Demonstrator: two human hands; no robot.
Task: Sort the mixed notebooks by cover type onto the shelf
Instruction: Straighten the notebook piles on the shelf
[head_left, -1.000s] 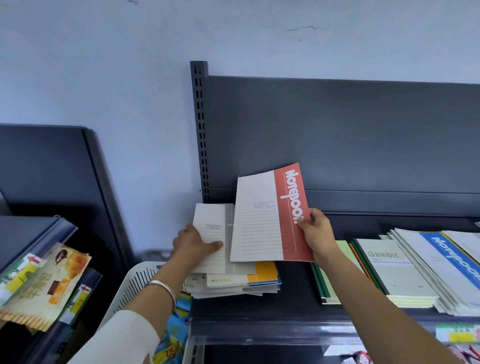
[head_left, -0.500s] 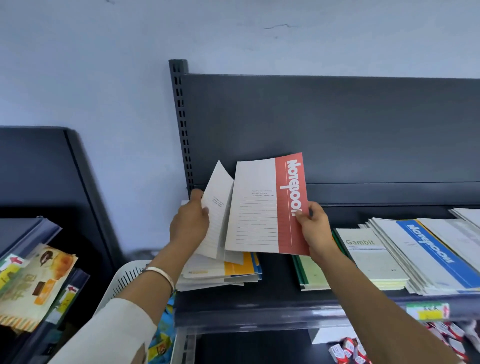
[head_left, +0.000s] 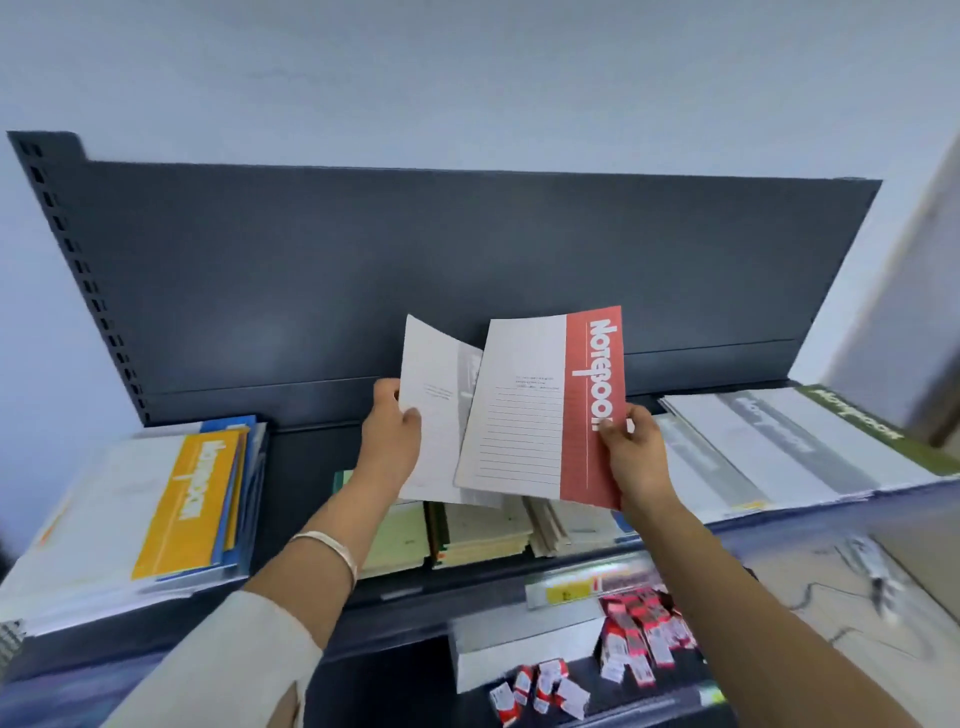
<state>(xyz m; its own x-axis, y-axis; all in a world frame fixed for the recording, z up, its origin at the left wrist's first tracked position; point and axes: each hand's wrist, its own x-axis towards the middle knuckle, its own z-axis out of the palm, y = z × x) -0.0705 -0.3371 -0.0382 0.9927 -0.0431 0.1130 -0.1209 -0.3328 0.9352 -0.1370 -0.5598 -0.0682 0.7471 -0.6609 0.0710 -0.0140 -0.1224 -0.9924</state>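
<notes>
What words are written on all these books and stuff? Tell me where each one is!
"Noteboo", the end under the right hand: red notebook.
"Notebook", sideways: yellow notebook on the left stack.
Looks like the same word, blurred: green notebook.
Too small: print on the white notebook in the left hand.
Blurred: shelf label, red packets.

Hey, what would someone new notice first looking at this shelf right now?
The red-striped notebook, pinched by the right hand, held up mid-frame before the dark shelf back. Beside it the left hand holds a grey-striped notebook. A yellow-striped notebook tops the pile at far left.
</notes>
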